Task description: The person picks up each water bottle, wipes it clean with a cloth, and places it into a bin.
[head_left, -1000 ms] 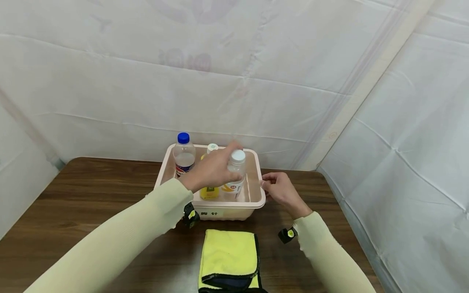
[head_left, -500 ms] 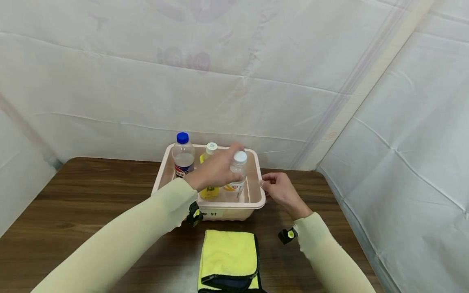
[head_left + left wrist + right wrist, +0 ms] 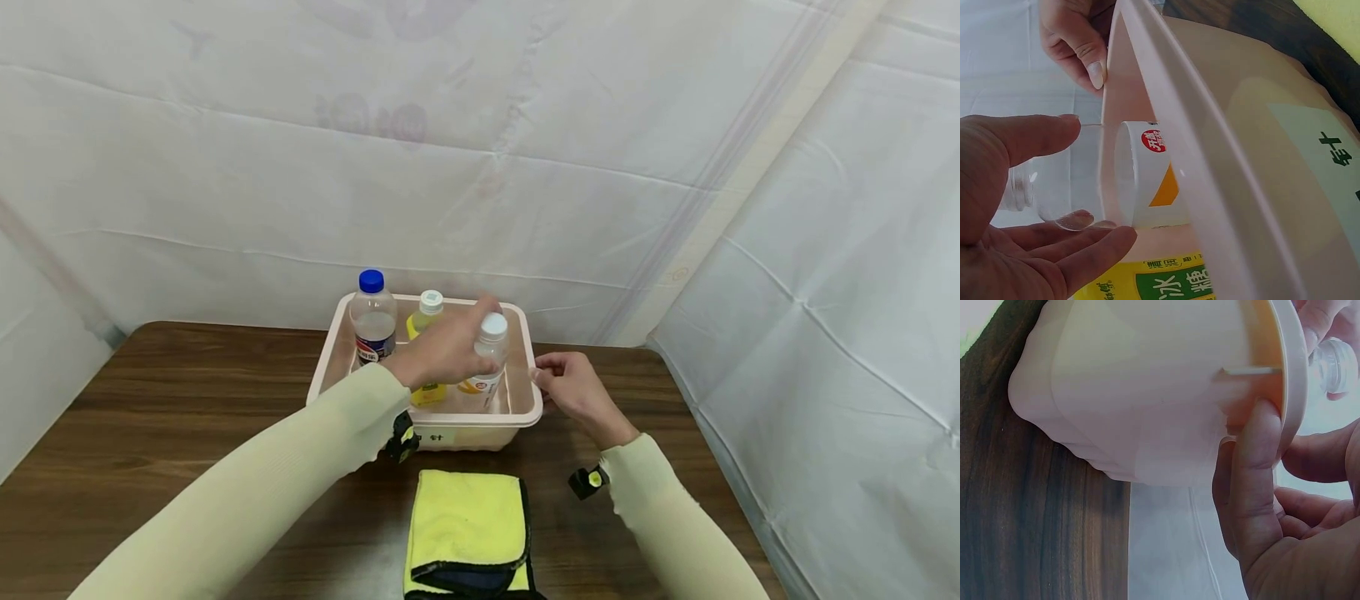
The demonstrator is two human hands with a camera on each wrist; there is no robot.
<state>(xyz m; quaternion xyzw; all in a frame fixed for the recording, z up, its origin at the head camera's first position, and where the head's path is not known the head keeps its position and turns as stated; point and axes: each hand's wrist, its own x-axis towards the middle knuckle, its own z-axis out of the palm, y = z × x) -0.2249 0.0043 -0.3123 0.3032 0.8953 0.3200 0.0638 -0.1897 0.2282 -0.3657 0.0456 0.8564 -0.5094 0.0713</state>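
My left hand [image 3: 450,343] reaches into a pale pink plastic bin [image 3: 480,437] and holds a clear bottle [image 3: 491,348] with a white cap and a white-and-orange label. In the left wrist view, thumb and fingers lie on opposite sides of this bottle [image 3: 1063,181]. It stands nearly upright inside the bin's right half. At the bin's right rim, my right hand [image 3: 581,396] pinches the edge between thumb and fingers, as the right wrist view shows on the bin [image 3: 1141,394]. A yellow-labelled bottle [image 3: 427,393] stands partly behind the left hand.
A clear bottle with a blue cap [image 3: 372,325] stands in the bin's left part. In front of the bin, a folded yellow cloth [image 3: 471,521] with dark edging lies on the brown wooden table [image 3: 225,392]. White sheeting [image 3: 300,192] rises behind and at the sides.
My left hand has shifted slightly right with the white-capped bottle, showing more of the yellow-labelled bottle's cap. My right hand has stayed on the rim.
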